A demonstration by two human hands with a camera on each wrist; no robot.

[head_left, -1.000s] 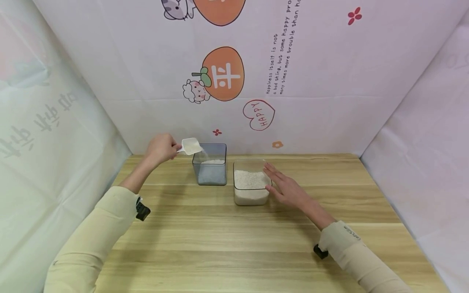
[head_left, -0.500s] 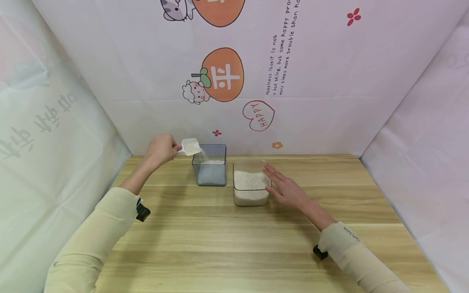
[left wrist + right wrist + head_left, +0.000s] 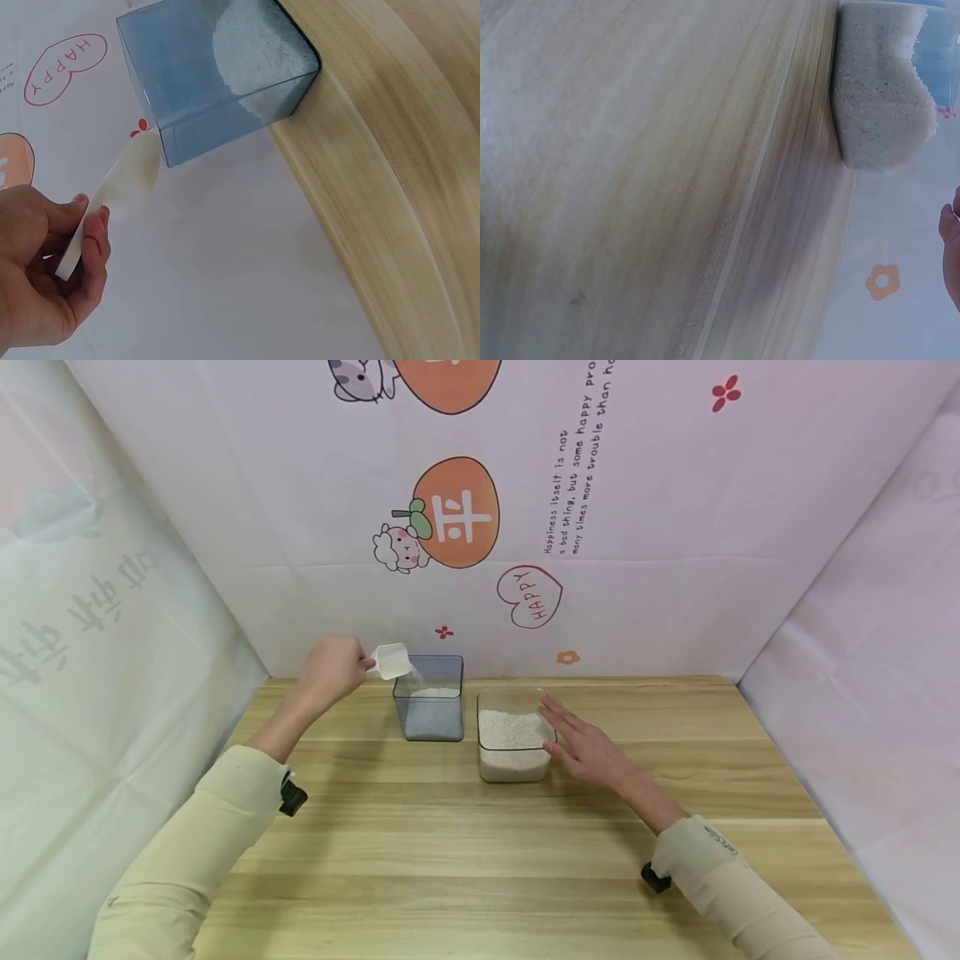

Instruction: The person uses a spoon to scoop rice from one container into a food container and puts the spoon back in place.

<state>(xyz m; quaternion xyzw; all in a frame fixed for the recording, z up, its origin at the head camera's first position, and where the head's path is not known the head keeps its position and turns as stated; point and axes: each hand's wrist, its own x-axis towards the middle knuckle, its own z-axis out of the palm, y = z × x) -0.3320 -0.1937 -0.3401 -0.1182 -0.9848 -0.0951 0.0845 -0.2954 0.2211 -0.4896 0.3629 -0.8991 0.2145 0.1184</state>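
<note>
My left hand (image 3: 330, 670) grips the handle of a white scoop (image 3: 393, 662), tilted at the left rim of a blue-tinted clear bin (image 3: 435, 718). White grains, which look like rice, stream off its lip into that bin, where a heap of them (image 3: 259, 56) lies. In the left wrist view the fingers and thumb curl round the scoop handle (image 3: 71, 255). My right hand (image 3: 588, 747) rests with straight fingers against the right rim of a clear bin (image 3: 516, 764) filled partway with rice (image 3: 881, 90); only a bit of that hand (image 3: 952, 247) shows in the right wrist view.
Both bins stand side by side near the back edge of a wooden table (image 3: 480, 868), with a narrow gap between them. A printed white sheet (image 3: 645, 527) rises right behind, and more white sheets (image 3: 127, 693) hang at the left and right.
Grains keep running from the scoop into the blue-tinted bin. The scoop has shifted very slightly to the right, while the right hand stays where it was.
</note>
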